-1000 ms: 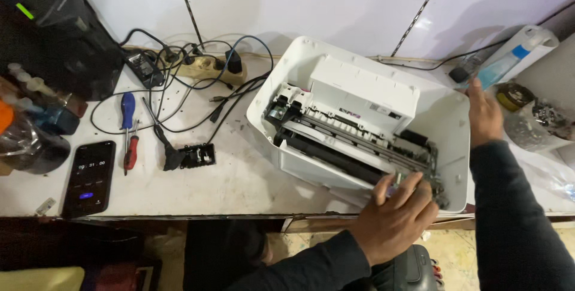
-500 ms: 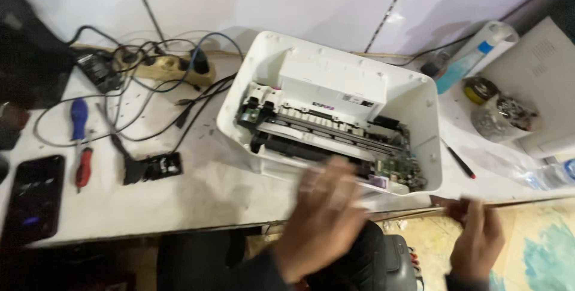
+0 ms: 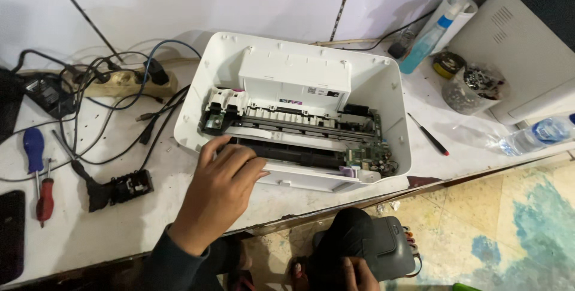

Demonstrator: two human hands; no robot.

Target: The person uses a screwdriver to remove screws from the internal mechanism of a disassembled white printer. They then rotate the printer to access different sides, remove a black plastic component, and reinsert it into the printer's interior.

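Resting left hand (image 3: pixel 218 192) on opened printer (image 3: pixel 293 111) front edge, fingers loosely together, gripping nothing | printer mid-worktop (image 3: pixel 120 231) | right hand (image 3: pixel 353 270) below printer, grasp unclear | next: firm hold on chassis likely

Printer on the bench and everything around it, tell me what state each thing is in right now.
printer: cover off, insides exposed
left hand: resting on the printer's front edge
right hand: low under the bench edge, on a dark part
grey part: below the bench
power strip: plugs in
thin screwdriver: lying flat
water bottle: on its side
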